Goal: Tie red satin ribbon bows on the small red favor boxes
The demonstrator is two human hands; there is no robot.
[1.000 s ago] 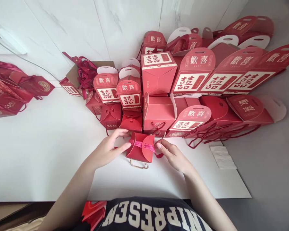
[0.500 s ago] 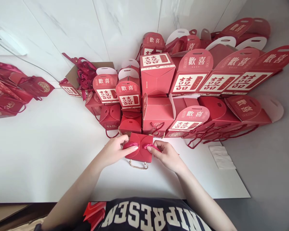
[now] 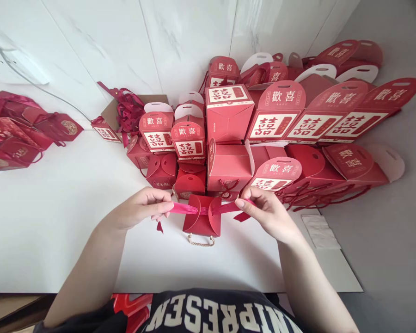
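A small red gift box (image 3: pixel 201 224) stands on the white table in front of me, its curved top flaps folded inward. A bright pink-red ribbon (image 3: pixel 183 208) passes through the holes in those flaps. To the left of the box, my left hand (image 3: pixel 149 206) pinches one end of the ribbon, and a short tail hangs below its fingers. On the other side, my right hand (image 3: pixel 260 208) pinches the opposite end, with a loose tail beneath. Between the hands the ribbon is stretched out straight. A twisted gold cord handle (image 3: pixel 201 241) lies at the box's near side.
Many red gift boxes (image 3: pixel 277 113) are stacked behind, against the wall. An open carton (image 3: pixel 106 127) with a heap of ribbons (image 3: pixel 130 111) is at the back left. More ribboned boxes (image 3: pixel 21 132) sit far left. White tissue (image 3: pixel 319 231) lies at right.
Both hands have moved outward from the box, drawing the ribbon ends apart to left and right. The box has stayed in about the same place.
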